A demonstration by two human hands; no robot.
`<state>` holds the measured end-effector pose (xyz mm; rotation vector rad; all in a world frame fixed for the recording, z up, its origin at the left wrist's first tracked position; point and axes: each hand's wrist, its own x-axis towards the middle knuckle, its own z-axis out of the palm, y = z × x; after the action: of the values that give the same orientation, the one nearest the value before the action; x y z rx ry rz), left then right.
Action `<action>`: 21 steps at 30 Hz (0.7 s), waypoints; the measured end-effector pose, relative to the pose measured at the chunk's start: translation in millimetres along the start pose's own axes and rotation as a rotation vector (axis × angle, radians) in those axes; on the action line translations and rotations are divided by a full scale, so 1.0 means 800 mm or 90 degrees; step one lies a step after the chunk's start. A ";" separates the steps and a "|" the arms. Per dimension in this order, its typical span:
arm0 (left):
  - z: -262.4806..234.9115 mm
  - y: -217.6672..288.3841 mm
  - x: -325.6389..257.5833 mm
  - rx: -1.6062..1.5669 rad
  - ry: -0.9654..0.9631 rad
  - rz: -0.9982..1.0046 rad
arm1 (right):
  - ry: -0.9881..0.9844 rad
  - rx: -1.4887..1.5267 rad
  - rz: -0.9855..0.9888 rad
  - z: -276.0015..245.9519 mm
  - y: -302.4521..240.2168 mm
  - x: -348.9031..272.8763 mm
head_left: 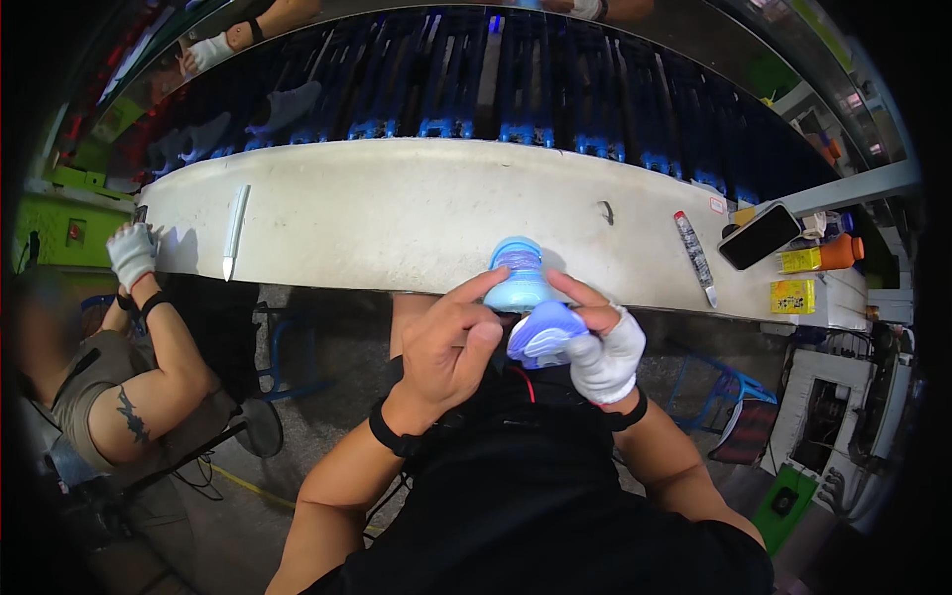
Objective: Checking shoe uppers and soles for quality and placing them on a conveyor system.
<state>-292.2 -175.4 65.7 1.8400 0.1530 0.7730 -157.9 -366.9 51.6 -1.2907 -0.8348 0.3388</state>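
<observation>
A light blue and purple piece [520, 288], rounded at the top and narrowed at a purple band, stands at the table's front edge in front of me. Its lower end [547, 333] is purple with white wavy ridges; its exact kind I cannot make out. My left hand [451, 347], bare, has its index finger laid along the piece's left side, the other fingers curled in. My right hand [604, 347], in a white glove with bare thumb and finger ends, grips the ridged lower end from the right. The fingers hide some of the piece.
On the white table [377, 218] lie a white pen-like tool [236, 233], a red-capped marker [694, 258], a dark curved scrap [606, 211] and a phone [760, 236]. An orange bottle [841, 252] and a yellow box [792, 297] stand at right. Beyond runs a blue rack [526, 89]. A co-worker's gloved hand [133, 256] rests left.
</observation>
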 end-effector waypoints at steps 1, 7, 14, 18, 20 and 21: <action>-0.001 0.005 0.002 0.002 -0.001 -0.003 | -0.011 0.015 -0.014 0.007 0.003 -0.002; -0.003 0.006 0.001 0.093 -0.043 0.063 | -0.048 -0.133 -0.062 0.009 0.013 0.000; -0.004 0.001 0.009 0.130 -0.065 0.095 | -0.052 -0.187 -0.114 0.003 0.019 0.008; -0.001 -0.007 0.008 0.106 -0.049 0.128 | -0.056 -0.181 -0.136 0.003 0.025 0.005; -0.003 -0.008 0.006 0.099 -0.046 0.127 | -0.054 -0.176 -0.136 0.004 0.025 0.005; -0.005 -0.008 0.005 0.096 -0.044 0.118 | -0.068 -0.180 -0.125 0.003 0.022 0.006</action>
<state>-289.7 -167.6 63.1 2.0426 -0.0043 0.8440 -152.7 -356.8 36.9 -1.4469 -1.1214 0.1361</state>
